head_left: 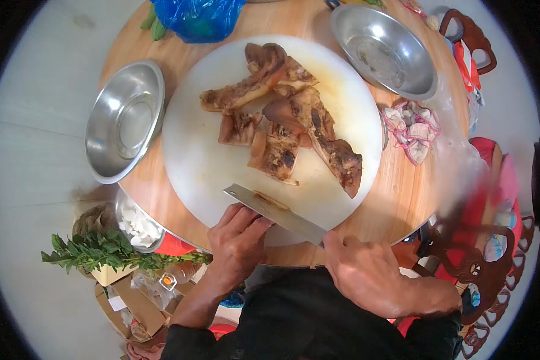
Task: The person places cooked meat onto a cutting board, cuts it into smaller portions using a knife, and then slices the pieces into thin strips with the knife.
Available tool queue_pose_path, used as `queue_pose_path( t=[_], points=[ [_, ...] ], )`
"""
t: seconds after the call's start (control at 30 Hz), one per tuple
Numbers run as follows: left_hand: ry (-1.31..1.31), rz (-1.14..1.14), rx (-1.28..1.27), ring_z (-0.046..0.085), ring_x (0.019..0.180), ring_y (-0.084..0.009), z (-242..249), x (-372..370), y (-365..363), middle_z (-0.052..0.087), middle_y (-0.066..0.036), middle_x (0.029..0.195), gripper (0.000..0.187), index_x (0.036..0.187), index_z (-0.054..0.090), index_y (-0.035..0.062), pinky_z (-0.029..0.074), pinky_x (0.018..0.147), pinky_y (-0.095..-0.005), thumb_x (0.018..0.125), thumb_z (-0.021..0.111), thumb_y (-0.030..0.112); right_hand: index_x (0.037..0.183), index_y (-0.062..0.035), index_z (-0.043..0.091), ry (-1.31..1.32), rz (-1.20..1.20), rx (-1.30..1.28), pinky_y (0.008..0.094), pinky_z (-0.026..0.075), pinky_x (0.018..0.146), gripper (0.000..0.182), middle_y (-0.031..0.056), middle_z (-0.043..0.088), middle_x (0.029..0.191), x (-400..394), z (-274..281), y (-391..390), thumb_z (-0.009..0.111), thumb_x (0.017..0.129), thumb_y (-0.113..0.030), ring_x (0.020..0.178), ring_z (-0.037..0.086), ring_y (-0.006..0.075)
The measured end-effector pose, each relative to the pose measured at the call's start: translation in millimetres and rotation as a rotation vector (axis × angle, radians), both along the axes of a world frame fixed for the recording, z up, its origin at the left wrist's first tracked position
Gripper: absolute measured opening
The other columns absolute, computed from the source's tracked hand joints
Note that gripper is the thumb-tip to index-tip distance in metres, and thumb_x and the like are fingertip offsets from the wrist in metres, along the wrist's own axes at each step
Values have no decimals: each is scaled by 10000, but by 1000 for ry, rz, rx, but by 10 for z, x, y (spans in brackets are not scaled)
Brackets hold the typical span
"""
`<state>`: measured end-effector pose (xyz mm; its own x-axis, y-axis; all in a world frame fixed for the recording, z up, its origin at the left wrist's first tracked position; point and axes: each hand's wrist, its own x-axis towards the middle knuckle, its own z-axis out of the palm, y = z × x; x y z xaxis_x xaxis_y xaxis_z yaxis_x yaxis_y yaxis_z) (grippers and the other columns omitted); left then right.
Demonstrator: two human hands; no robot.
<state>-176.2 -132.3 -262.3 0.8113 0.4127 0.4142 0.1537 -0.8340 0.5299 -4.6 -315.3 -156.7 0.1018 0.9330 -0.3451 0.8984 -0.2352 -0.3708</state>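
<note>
My right hand (363,270) is wrapped round the handle of a cleaver (276,214), whose wide blade points up and to the left over the near edge of the round white cutting board (189,156). A thin brown slice (272,201) lies against the blade. My left hand (239,239) has its fingers bent at the near side of the blade; what they hold, if anything, is hidden. Farther up the board lie several brown pieces of meat (276,153), a long one (324,135) among them, apart from the blade.
Metal bowls stand at the left (126,123) and upper right (385,51) of the round wooden table (402,192). A crumpled cloth (411,129) lies at the right, a blue bag (199,18) at the top. Below left are green leaves (102,245) and a bowl of white pieces (139,227).
</note>
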Motion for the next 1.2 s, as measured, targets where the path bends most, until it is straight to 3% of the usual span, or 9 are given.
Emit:
queue_pose_path(
  t=[0.33, 0.4, 0.5, 0.6, 0.73, 1.03, 1.2],
  points=[
    [7, 12, 14, 752, 963, -296, -30, -22, -20, 780, -84, 1039, 346, 972, 811, 76, 633, 792, -399, 655, 741, -44, 1165, 86, 599, -13, -15, 198, 451, 609, 543, 292, 190, 728, 744, -45, -274, 121, 649, 927, -76, 627, 767, 354],
    [-41, 20, 0, 749, 973, -296, -32, -22, -26, 776, -85, 1028, 331, 971, 800, 74, 634, 800, -402, 664, 755, -41, 1109, 15, 576, 57, -43, 60, 502, 561, 557, 189, 192, 679, 749, 23, -155, -79, 663, 1010, -121, 629, 711, 397],
    [-42, -4, -14, 741, 1009, -311, 0, -9, -13, 770, -91, 1033, 347, 1001, 794, 65, 627, 852, -418, 673, 760, -42, 1146, 61, 598, 30, -58, 15, 499, 578, 531, 245, 218, 700, 747, 115, -54, -257, 667, 978, -104, 591, 729, 386],
    [-47, -2, 98, 732, 1048, -329, 61, 28, -11, 766, -99, 1049, 368, 1031, 790, 52, 611, 906, -439, 675, 764, -35, 1106, 29, 595, 51, -98, 98, 501, 570, 538, 196, 221, 700, 769, 150, -106, -239, 672, 1000, -117, 612, 723, 400],
    [-33, -28, 34, 727, 1053, -331, 21, -19, 9, 765, -103, 1065, 366, 1040, 790, 46, 598, 909, -444, 682, 762, -26, 1072, 16, 584, 100, -111, 256, 501, 567, 536, 169, 200, 700, 759, 139, -95, -112, 679, 996, -101, 617, 725, 396],
    [-16, -11, 40, 726, 969, -326, 11, -14, 7, 767, -116, 1046, 274, 939, 784, 27, 597, 810, -431, 680, 744, -52, 1055, 3, 588, 120, -37, 179, 493, 549, 476, 167, 176, 665, 687, 107, -83, -74, 668, 1021, -139, 548, 708, 373],
    [-2, -17, 69, 709, 921, -335, 2, -46, -4, 752, -127, 1021, 271, 892, 754, 18, 592, 768, -438, 636, 720, -64, 1134, 34, 606, 42, -8, 173, 453, 560, 467, 226, 155, 657, 754, 48, -97, -137, 658, 968, -109, 561, 725, 329]
  ],
)
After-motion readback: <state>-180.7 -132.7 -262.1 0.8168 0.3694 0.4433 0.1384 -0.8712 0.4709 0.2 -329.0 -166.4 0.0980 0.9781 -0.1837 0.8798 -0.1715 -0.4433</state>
